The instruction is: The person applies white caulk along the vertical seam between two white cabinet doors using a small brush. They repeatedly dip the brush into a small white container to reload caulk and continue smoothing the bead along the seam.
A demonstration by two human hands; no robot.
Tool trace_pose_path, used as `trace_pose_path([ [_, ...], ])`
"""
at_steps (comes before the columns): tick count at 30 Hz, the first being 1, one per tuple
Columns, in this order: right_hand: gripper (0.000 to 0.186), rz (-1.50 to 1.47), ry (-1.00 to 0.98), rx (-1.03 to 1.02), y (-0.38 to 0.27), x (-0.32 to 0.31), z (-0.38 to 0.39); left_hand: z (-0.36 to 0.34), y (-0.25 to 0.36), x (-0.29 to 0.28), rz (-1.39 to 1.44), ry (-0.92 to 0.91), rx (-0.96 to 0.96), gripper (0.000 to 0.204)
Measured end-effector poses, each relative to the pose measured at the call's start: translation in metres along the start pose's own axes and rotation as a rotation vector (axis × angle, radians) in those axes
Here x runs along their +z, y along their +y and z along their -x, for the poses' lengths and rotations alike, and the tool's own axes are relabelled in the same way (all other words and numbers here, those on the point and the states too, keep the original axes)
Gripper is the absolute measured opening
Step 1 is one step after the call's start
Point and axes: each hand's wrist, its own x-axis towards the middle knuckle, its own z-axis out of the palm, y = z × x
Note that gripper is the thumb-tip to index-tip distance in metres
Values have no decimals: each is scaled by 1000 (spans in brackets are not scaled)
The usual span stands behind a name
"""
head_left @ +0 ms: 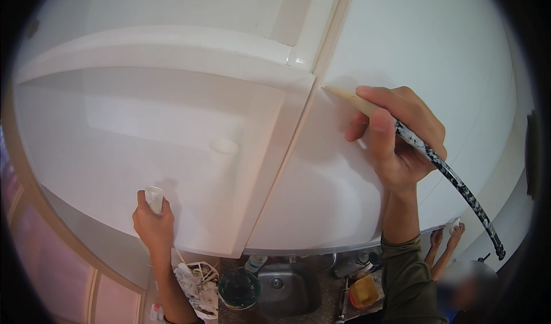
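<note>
My right hand (404, 137) is closed round a paintbrush (450, 177) with a long dark handle spattered with white paint. The pale bristles taper to a point, which rests at or close to the narrow edge strip (305, 108) between two white cabinet panels. Lower on the left, my left hand (154, 226) grips a small translucent plastic cup (154, 195), with something white inside. The cup is held in front of the recessed white panel (189, 114). Smooth and plain, the other white panel (425, 42) lies behind my right hand.
Below the cabinets sits a metal sink (313, 289), beside a dark green bowl (240, 289) and a yellow-and-red container (364, 292). White-stained scraps (198, 286) lie near my left forearm. At lower right, another person's hands (447, 243) hold a small white thing.
</note>
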Motion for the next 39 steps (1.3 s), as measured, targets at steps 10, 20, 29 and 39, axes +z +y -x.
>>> trace_pose_path([
  [10, 19, 21, -16, -23, -2, -2, -2, -1, -1, 0, 13, -30, -5, 25],
  [20, 11, 19, 22, 17, -1, -1, -1, -1, 4, -2, 1, -33, 14, 24],
  [29, 18, 39, -37, -40, 0, -2, -1, -1, 2, -1, -5, -29, 29, 24],
  [39, 18, 33, -33, -70, 1, -2, -1, -2, 0, 0, 0, -30, 44, 21],
])
